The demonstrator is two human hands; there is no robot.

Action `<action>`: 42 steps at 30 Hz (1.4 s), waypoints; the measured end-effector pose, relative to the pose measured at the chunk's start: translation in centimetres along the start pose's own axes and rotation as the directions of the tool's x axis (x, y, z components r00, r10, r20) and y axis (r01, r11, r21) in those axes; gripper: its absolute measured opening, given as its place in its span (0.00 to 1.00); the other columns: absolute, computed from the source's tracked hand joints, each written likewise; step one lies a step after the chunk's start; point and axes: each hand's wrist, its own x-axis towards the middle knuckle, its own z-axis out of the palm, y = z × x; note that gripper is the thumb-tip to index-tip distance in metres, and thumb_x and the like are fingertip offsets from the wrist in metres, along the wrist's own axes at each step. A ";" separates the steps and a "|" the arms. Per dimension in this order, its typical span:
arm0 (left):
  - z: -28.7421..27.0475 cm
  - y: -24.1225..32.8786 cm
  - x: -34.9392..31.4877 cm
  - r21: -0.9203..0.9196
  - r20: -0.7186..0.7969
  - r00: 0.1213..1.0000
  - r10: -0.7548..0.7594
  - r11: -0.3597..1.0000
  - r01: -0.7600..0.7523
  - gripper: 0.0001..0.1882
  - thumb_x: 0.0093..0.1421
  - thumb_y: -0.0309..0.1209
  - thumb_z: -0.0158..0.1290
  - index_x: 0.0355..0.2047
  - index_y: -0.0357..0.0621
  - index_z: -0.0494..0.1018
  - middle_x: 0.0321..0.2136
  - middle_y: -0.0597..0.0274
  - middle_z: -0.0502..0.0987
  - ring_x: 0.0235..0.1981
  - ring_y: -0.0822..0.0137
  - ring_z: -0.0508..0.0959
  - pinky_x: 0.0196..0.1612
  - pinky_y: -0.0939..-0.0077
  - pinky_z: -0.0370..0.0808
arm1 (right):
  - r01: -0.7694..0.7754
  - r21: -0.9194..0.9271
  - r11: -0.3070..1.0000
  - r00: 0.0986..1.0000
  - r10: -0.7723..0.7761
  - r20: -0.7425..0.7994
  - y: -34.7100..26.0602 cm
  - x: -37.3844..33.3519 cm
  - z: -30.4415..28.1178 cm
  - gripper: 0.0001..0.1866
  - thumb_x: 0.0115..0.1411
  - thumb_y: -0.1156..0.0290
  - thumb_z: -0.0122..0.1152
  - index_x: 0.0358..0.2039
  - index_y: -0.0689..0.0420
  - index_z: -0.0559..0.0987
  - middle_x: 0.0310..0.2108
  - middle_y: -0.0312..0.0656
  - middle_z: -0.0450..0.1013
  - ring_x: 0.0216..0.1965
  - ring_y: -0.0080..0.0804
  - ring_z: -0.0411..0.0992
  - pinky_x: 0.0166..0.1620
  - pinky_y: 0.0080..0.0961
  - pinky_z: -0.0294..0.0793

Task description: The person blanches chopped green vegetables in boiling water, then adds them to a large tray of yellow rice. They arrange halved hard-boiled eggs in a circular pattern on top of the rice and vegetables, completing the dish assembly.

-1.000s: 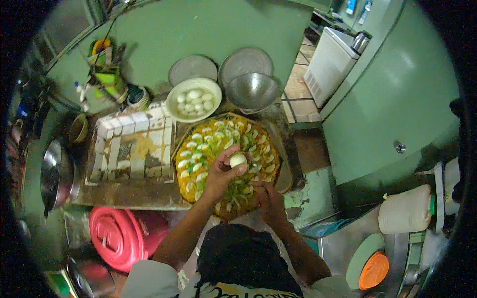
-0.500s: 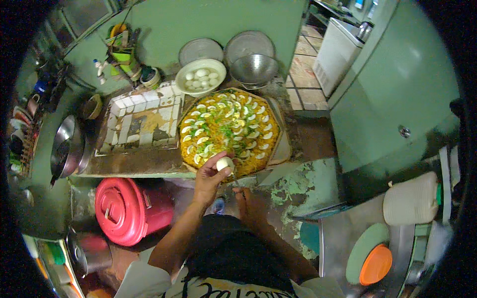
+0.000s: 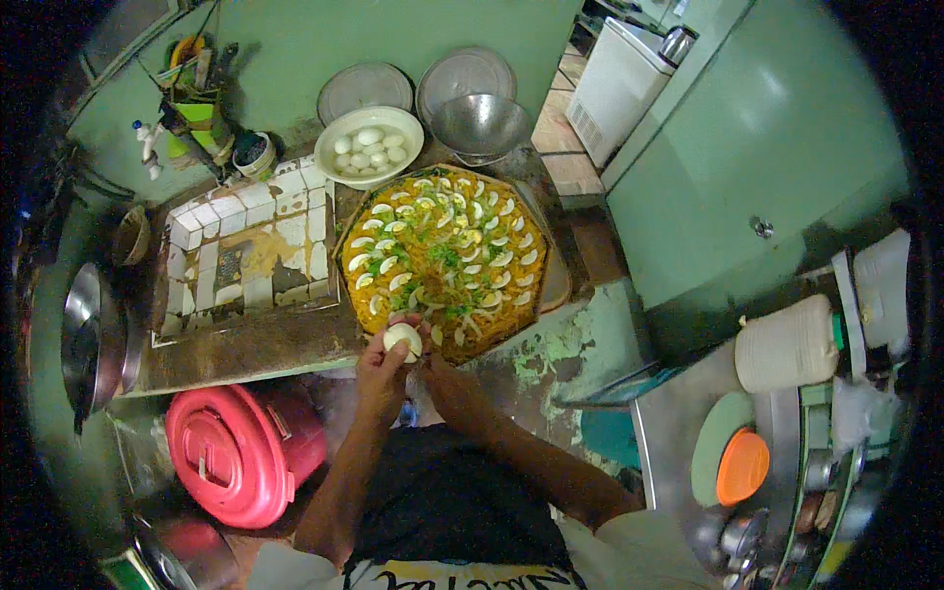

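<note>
My left hand (image 3: 376,379) is closed around a peeled boiled egg (image 3: 402,341), held over the near edge of a large eight-sided tray. My right hand (image 3: 444,383) is beside the egg, its fingers bent together; whatever they hold is hidden. Orange-yellow noodle-like food (image 3: 442,280) fills the tray (image 3: 539,221). Rows of egg slices (image 3: 500,259) and chopped greens (image 3: 444,256) lie on top of the food. Just beyond the tray, a pale bowl (image 3: 332,169) holds several whole peeled eggs (image 3: 370,137).
A metal colander (image 3: 482,126) and two round grey lids (image 3: 366,90) stand at the back wall. Left of the tray is a worn tiled sink (image 3: 258,208). Below the counter sits a red lidded bin (image 3: 236,447). At right are an orange plate (image 3: 743,466) and a white jug (image 3: 787,342).
My right hand has come up and left to meet the egg. My left hand has brought the egg slightly left and nearer to me. The view has shifted a little.
</note>
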 end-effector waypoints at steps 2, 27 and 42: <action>-2.3 0.9 -0.1 -0.039 0.016 0.998 0.053 0.998 -0.052 0.26 0.58 0.27 0.53 0.56 0.37 0.62 0.51 0.54 0.70 0.51 0.58 0.73 0.55 0.65 0.70 | 0.016 -0.132 0.991 0.999 -0.010 0.045 -0.7 1.8 1.8 0.17 0.65 0.60 0.42 0.45 0.60 0.67 0.35 0.59 0.72 0.36 0.59 0.71 0.37 0.50 0.69; 0.8 -2.6 4.2 -0.012 0.106 0.846 -0.522 0.850 0.527 0.18 0.57 0.22 0.47 0.49 0.34 0.65 0.45 0.49 0.73 0.46 0.54 0.76 0.53 0.59 0.74 | -0.297 0.226 0.928 0.806 0.371 -0.461 -1.2 -6.1 0.3 0.15 0.59 0.74 0.54 0.47 0.56 0.75 0.30 0.48 0.72 0.30 0.42 0.73 0.35 0.32 0.72; 2.6 -5.6 4.3 0.407 -0.029 0.961 -0.277 0.874 0.264 0.18 0.55 0.22 0.51 0.47 0.32 0.69 0.44 0.50 0.73 0.44 0.57 0.75 0.48 0.66 0.76 | -0.382 0.567 0.730 0.859 0.506 -0.074 7.0 -4.0 -5.2 0.15 0.65 0.67 0.47 0.49 0.57 0.73 0.33 0.46 0.77 0.19 0.31 0.71 0.27 0.30 0.73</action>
